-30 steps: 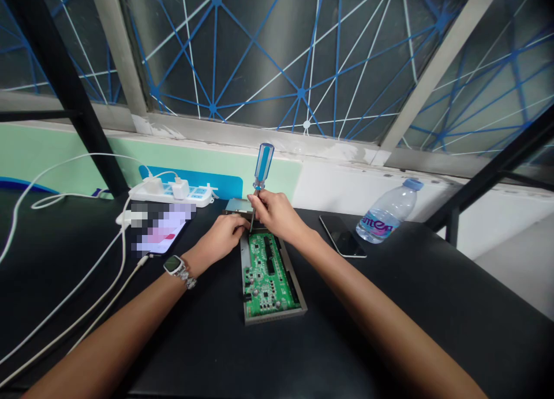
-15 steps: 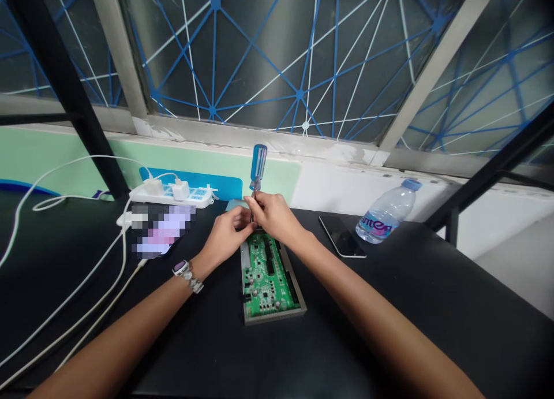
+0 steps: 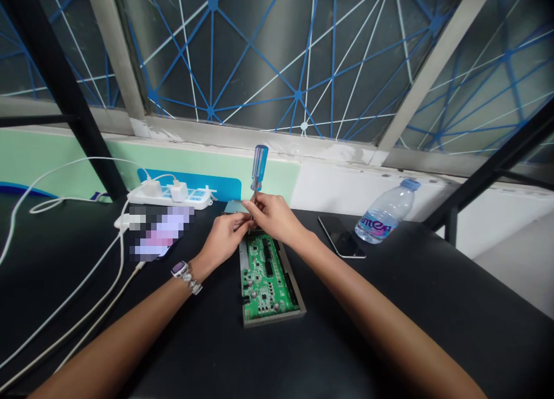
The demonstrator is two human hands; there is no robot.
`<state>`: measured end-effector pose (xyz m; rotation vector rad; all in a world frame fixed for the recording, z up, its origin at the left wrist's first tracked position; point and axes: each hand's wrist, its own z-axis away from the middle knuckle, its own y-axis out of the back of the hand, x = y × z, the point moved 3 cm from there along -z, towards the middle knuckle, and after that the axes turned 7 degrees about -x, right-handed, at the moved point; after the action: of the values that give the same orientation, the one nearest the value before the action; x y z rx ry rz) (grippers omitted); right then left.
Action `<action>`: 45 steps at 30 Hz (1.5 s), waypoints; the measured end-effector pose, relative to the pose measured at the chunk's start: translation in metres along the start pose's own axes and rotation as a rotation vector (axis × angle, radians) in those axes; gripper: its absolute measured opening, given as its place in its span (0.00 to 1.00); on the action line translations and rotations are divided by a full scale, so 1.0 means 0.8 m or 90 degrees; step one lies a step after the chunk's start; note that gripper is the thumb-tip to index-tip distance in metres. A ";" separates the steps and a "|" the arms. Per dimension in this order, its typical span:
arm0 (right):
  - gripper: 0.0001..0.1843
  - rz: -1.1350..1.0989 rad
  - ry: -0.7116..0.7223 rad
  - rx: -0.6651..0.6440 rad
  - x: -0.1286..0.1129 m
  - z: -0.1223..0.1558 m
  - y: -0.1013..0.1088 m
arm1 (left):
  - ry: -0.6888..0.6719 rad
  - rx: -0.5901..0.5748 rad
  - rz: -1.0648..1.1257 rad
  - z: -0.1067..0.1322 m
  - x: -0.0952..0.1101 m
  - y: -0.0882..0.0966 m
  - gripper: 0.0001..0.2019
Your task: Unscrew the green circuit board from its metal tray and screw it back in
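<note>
My right hand (image 3: 273,215) pinches a screwdriver (image 3: 259,167) by its shaft, just under the blue and clear handle. The screwdriver stands nearly upright, leaning a little to the right at the top. My left hand (image 3: 225,235) is closed, with thumb and fingers pressed together by the lower end of the shaft; whatever lies between them is hidden. Both hands are over the far end of a green circuit board (image 3: 268,283) set in a grey metal frame (image 3: 277,319). The screwdriver's tip is covered by my fingers.
A white power strip (image 3: 173,198) with plugs and several white cables lies at the back left, near a phone (image 3: 162,234) with a lit, blurred screen. To the right are a dark phone (image 3: 341,237) and a clear water bottle (image 3: 385,211). Behind the black table (image 3: 208,341) rises a wall with windows.
The screwdriver's handle has tipped slightly to the right. My left fingers have straightened a little near the shaft. The circuit board has stayed almost in place.
</note>
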<state>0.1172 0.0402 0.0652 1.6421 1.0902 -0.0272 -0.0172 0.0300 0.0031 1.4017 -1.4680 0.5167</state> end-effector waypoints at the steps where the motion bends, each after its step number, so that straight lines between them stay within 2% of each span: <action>1: 0.13 -0.014 -0.001 -0.017 0.000 0.000 0.002 | 0.001 -0.001 -0.009 0.000 -0.001 0.000 0.12; 4: 0.06 -0.102 -0.003 -0.062 0.001 0.001 0.007 | -0.001 -0.001 -0.041 0.000 -0.004 0.000 0.12; 8: 0.11 -0.267 -0.031 -0.117 0.003 0.000 0.011 | -0.009 -0.015 -0.079 -0.001 -0.001 0.002 0.12; 12: 0.11 -0.340 -0.050 -0.133 0.002 -0.001 0.013 | -0.017 -0.031 -0.114 0.000 0.005 0.003 0.13; 17: 0.09 -0.331 -0.062 -0.108 0.006 -0.002 0.011 | -0.021 -0.020 -0.054 0.002 0.005 0.000 0.13; 20: 0.07 -0.297 -0.054 -0.084 0.008 -0.003 0.010 | -0.037 0.011 -0.021 0.002 0.002 -0.002 0.13; 29: 0.08 -0.284 -0.045 -0.018 0.009 -0.003 0.004 | -0.002 0.091 -0.028 0.002 -0.003 -0.004 0.10; 35: 0.09 -0.234 -0.054 0.007 0.012 -0.003 0.002 | 0.014 0.079 0.050 0.000 -0.007 -0.004 0.11; 40: 0.16 -0.313 -0.070 -0.069 0.008 -0.002 0.008 | 0.028 0.044 0.101 -0.001 -0.008 -0.003 0.14; 45: 0.13 -0.389 -0.083 -0.150 -0.001 -0.001 0.015 | 0.011 -0.010 0.125 -0.001 -0.007 -0.006 0.14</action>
<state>0.1243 0.0408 0.0748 1.0391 1.3972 -0.3840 -0.0134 0.0321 -0.0033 1.2443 -1.6014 0.6373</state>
